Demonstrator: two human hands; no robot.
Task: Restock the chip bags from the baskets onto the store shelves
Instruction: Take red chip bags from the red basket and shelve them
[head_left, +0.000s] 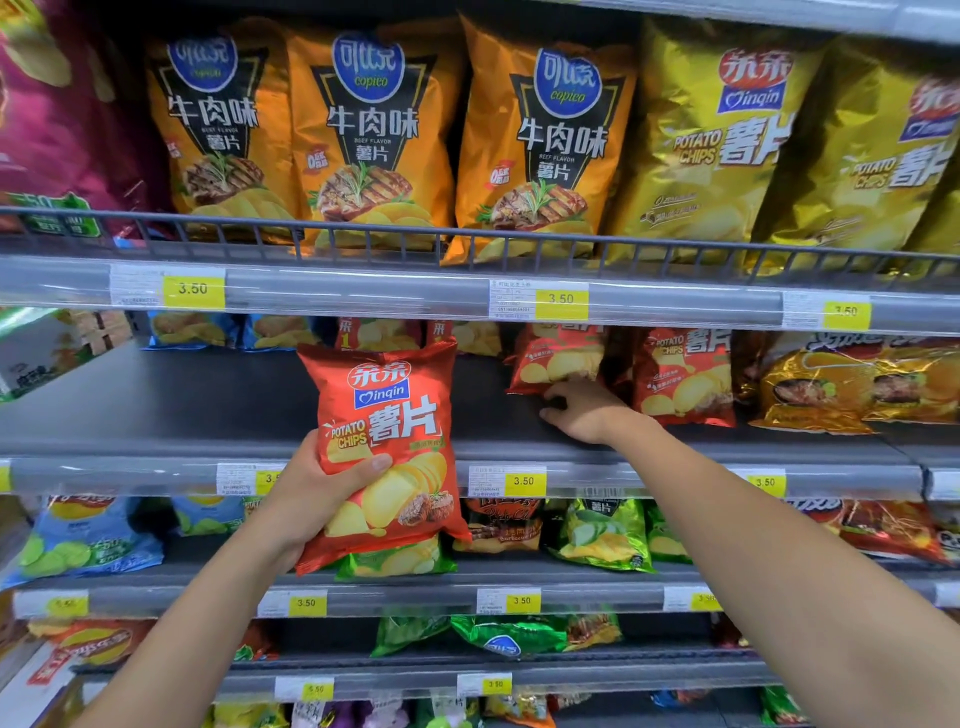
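Note:
My left hand (317, 488) grips a red potato chip bag (387, 415) by its lower left side and holds it upright in front of the second shelf (208, 400). My right hand (584, 413) reaches onto that shelf, its fingers curled around the bottom edge of another red chip bag (556, 358) that stands there. More red bags (685, 379) stand just right of it. The baskets are out of view.
Orange beef-flavour bags (374, 140) and gold bags (727, 140) fill the top shelf behind a wire rail. Blue bags (192, 330) sit at the back left of the second shelf, gold-orange bags (852, 384) at its right. Green and blue bags line the lower shelves.

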